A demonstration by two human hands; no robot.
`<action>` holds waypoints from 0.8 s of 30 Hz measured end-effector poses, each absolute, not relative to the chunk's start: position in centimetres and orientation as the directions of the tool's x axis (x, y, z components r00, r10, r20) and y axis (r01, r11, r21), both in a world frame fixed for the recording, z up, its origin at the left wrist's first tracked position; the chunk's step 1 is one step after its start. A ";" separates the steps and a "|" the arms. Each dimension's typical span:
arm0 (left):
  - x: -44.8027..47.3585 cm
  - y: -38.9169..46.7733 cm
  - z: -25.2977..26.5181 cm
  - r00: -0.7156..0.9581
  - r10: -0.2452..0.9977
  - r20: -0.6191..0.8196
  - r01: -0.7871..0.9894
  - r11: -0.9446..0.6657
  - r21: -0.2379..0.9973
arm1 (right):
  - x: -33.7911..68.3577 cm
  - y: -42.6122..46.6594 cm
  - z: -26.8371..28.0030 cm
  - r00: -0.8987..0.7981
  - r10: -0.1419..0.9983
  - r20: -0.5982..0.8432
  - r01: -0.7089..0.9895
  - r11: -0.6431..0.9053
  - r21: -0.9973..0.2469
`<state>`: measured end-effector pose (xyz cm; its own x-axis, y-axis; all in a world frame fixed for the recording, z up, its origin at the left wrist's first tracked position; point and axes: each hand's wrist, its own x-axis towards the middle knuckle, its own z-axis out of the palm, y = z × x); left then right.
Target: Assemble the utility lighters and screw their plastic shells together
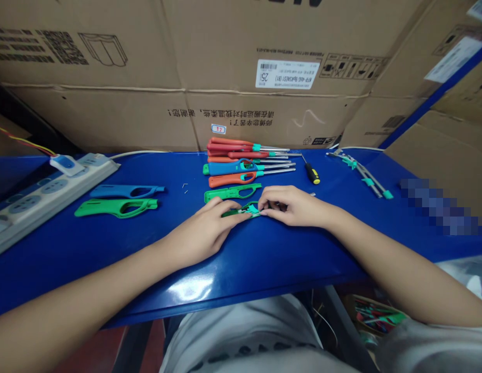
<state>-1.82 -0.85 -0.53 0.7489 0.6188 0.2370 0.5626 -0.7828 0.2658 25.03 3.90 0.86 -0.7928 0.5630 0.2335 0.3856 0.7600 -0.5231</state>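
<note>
On the blue table, my left hand [209, 228] is closed on the handle of a green lighter casing [231, 212] with a teal trigger piece [251, 209] in it. My right hand [293, 205] pinches the same lighter near the teal piece; its fingers hide much of the front part. A metal tip [312, 195] shows just beyond the right knuckles. Right behind my hands lies another green casing half [221, 194]. Beyond that rest an orange lighter [231, 180], a blue lighter [229, 167] and several red lighters [233, 145], their metal tubes pointing right.
A blue casing half [122, 191] and a green casing half [104, 207] lie left, near a power strip [54, 189]. Tiny metal bits [185, 185] lie between. At right are a screwdriver [312, 173] and metal tubes with teal parts [367, 176]. A cardboard box [140, 114] walls the back.
</note>
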 end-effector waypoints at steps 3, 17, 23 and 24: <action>-1.8 -0.9 -0.4 0.753 0.618 0.226 0.565 -0.783 0.259 | 24.8 3.9 0.8 -0.780 0.582 0.229 0.409 0.752 -0.517; -1.8 -0.8 -0.5 0.752 0.612 0.245 0.553 -0.788 0.269 | 25.0 3.9 0.9 -0.772 0.585 0.249 0.402 0.753 -0.521; -1.7 -0.9 -0.4 0.754 0.610 0.246 0.554 -0.790 0.262 | 25.1 3.8 1.2 -0.771 0.595 0.228 0.413 0.739 -0.532; -1.7 -0.9 -0.4 0.754 0.608 0.248 0.554 -0.792 0.258 | 25.2 3.8 1.2 -0.770 0.597 0.224 0.418 0.738 -0.531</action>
